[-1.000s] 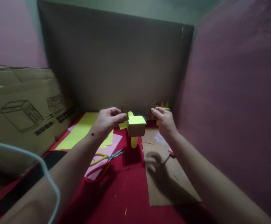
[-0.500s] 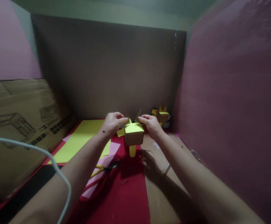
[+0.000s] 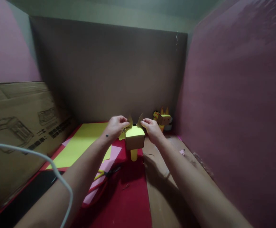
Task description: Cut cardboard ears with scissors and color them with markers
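Observation:
A small cardboard box (image 3: 134, 142) with a yellow top (image 3: 134, 130) rests on a yellow tube (image 3: 134, 155) at the middle of the view. My left hand (image 3: 119, 126) pinches a pointed brown cardboard piece (image 3: 130, 121) at the box's back left. On the other side, my right hand (image 3: 151, 127) pinches a second pointed piece (image 3: 140, 120) at the back right. Both pieces stand upright with their tips leaning outward. Whether they are fixed to the box I cannot tell.
Yellow sheets (image 3: 81, 142) and pink paper (image 3: 114, 153) lie left on the red surface (image 3: 128, 202), with scissors (image 3: 106, 173). A similar eared box figure (image 3: 164, 119) stands at the back right. A white cable (image 3: 57, 172) crosses the lower left, near a large carton (image 3: 14, 126).
The two pointed pieces have turned so that their broad faces show more. My hands remain pinched on them, and the whole view has shifted slightly.

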Tool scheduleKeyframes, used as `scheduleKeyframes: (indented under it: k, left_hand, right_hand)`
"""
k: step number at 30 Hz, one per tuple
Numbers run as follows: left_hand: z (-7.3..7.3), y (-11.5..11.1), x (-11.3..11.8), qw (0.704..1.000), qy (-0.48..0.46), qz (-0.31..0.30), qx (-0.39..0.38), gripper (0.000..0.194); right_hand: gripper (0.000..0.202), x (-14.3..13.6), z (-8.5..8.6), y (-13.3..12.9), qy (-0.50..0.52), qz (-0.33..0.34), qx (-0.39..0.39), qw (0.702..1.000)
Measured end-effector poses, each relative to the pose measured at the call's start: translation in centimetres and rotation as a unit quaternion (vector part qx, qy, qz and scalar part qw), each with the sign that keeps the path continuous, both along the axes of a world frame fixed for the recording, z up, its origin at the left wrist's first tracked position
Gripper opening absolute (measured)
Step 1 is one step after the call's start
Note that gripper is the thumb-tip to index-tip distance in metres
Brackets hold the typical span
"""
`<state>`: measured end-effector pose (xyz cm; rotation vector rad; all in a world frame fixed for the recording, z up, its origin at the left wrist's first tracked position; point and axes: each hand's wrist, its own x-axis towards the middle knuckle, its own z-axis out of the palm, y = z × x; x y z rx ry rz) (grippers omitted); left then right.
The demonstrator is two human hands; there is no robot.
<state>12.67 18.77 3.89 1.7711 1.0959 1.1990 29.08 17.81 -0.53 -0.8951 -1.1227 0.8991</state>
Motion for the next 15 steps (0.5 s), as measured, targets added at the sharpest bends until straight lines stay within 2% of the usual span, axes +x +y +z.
scheduleKeyframes:
  k: [9, 15]
  left_hand:
    - [-0.6, -0.5, -0.3, 0.997, -0.070, 0.019, 0.006, 0.024]
    - [-1.2, -0.6, -0.2, 0.997, -0.071, 0.030, 0.016, 0.023]
  right_hand:
    - [0.017, -0.5, 0.0, 0.0, -0.015, -0.017, 0.020, 1.000]
    - [0.016, -0.6, -0.2, 0.1, -0.030, -0.028, 0.027, 0.999]
